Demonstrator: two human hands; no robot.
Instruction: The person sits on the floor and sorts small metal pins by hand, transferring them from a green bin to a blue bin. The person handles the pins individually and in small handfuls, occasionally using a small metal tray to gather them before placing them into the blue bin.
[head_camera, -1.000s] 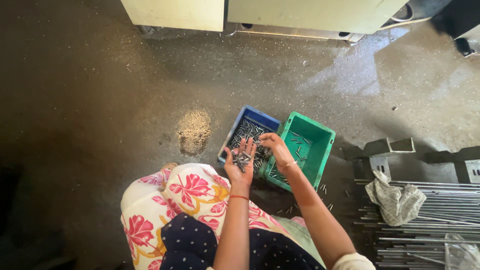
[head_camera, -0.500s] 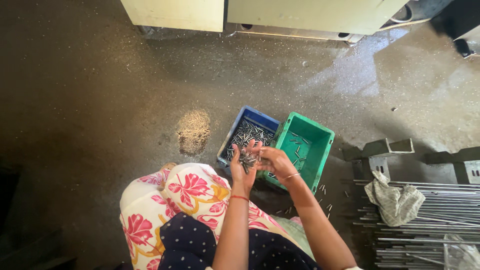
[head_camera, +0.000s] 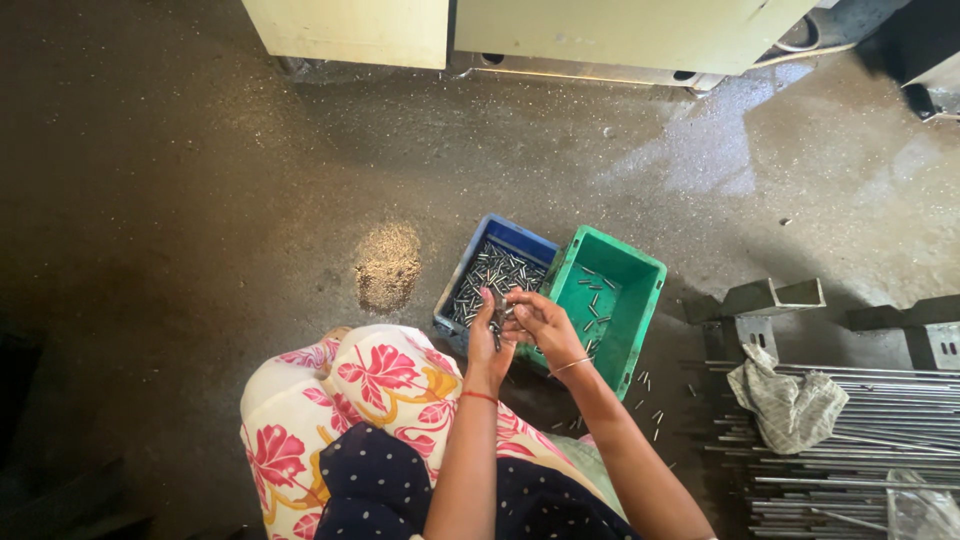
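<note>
1. A patch of pale sawdust-like grit (head_camera: 388, 265) lies on the dark concrete floor (head_camera: 180, 200), just left of the two bins and apart from them.
2. The blue rectangular plastic bin (head_camera: 478, 262) stands on the floor in front of the person's flowered knee (head_camera: 370, 385); it is thickly filled with short, thin metal pins (head_camera: 490, 278).
3. The left hand (head_camera: 487, 335) hovers over the near edge of the blue bin, palm cupped upward, its grip loosely curled around a small bunch of the same pins; a red bangle sits at the wrist.
4. The right hand (head_camera: 540, 322) meets the left one, fingertips pinched narrow at the bunch. Whether it holds a pin of its own I cannot tell.
5. The green rectangular plastic bin (head_camera: 640, 290) touches the blue one on its right side and holds only a scatter of pins; a few more lie loose on the floor near its front corner.
6. The pins look stiff, light and smooth, so they would likely slip or roll out of an open palm. Single pins are best taken across the shaft between thumb and forefinger.
7. Further right, a crumpled grey rag (head_camera: 790, 405) rests on a stack of long steel rods (head_camera: 880, 440).
</note>
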